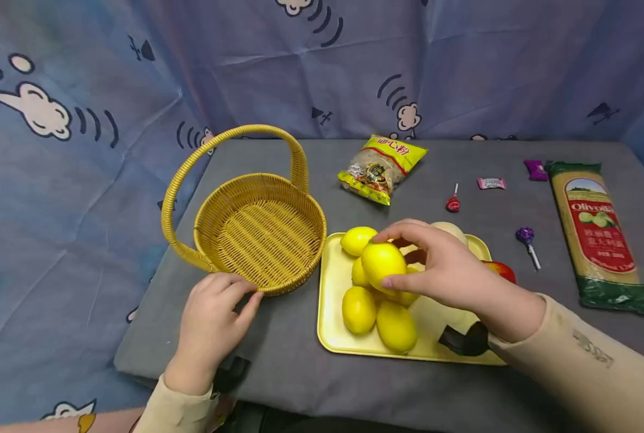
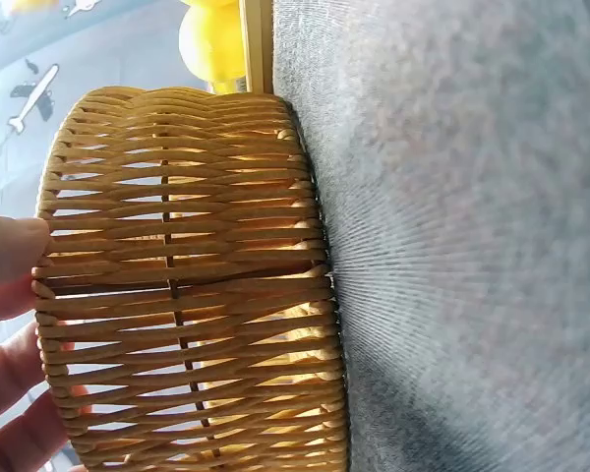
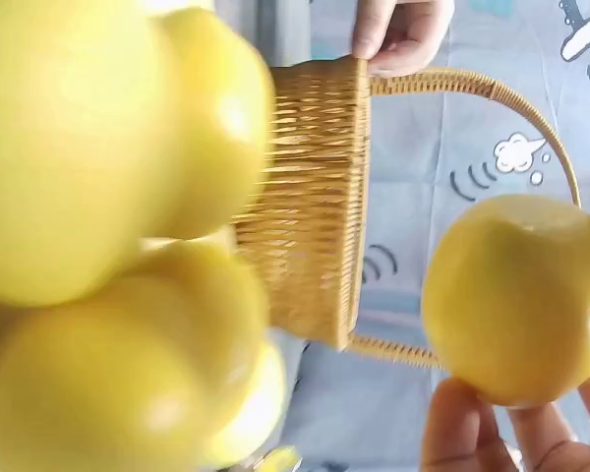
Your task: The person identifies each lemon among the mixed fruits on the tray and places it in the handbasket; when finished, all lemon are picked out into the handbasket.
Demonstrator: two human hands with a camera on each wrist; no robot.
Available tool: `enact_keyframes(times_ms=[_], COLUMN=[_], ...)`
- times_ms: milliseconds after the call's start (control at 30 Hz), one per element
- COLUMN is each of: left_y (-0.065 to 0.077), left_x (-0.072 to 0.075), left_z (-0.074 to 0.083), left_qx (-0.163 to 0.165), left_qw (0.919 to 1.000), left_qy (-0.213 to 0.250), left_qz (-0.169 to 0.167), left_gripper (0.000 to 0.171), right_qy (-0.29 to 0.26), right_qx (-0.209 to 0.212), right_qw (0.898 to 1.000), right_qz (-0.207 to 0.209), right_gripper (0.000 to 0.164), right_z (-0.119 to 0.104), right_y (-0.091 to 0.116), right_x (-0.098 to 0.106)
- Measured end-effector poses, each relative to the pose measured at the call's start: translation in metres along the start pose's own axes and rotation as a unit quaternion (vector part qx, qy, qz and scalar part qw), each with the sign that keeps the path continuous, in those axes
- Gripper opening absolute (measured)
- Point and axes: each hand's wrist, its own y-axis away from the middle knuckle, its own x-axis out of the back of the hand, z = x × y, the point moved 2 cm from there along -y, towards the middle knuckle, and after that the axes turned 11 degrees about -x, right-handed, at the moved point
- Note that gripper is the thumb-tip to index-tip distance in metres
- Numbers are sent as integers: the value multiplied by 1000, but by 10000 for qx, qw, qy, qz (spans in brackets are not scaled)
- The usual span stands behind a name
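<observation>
The yellow lemon (image 1: 382, 266) is hovering just above a heap of others, and the right hand (image 1: 443, 264) is grasping it between thumb and fingers. Nearest the person, the left hand (image 1: 213, 319) is pinching the near rim of the wicker basket (image 1: 262, 240). On the grey table (image 1: 278, 367), the shallow yellow tray (image 1: 329, 331) is sitting just right of the basket; the other lemons (image 1: 359, 310) are lying in its left part, while a red fruit (image 1: 500, 270) and a pale round thing (image 1: 451, 230) are showing partly behind the right hand and forearm. The basket is standing upright, its tall handle arching over it. Off to the right, a long Olivoilà packet (image 1: 598, 240) is lying flat, with a purple lollipop (image 1: 525, 236) lying to its left. Farther back, a red lollipop (image 1: 453, 203), a pink sweet (image 1: 491, 183) and a purple sweet (image 1: 536, 170) are lying apart. A yellow-ended bag (image 1: 381, 168) is resting behind the tray, and a printed blue cloth (image 1: 354, 66) is hanging beyond the table.
</observation>
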Motion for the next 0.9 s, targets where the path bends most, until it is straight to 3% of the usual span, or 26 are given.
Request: enact_keyframes(times_ms=[300, 500, 733, 900], left_y=[-3, -3, -3, -3], left_x=[7, 10, 9, 11], left_z=[6, 8, 7, 7], left_qx=[19, 29, 76, 137], left_qw=[9999, 9997, 9997, 9996], left_qy=[-140, -217, -231, -250], left_qz=[40, 48, -44, -45], left_gripper=[11, 10, 9, 9], right_qy=[-67, 907, 1953, 2029], right_qx=[569, 690, 743, 754], right_qw=[9960, 9828, 9535, 9476], right_qz=[-691, -1455, -2173, -2351], right_gripper=[54, 55, 55, 49], right_z=[-58, -73, -71, -72], right_y=[-79, -127, -148, -152], right_x=[-37, -81, -116, -126])
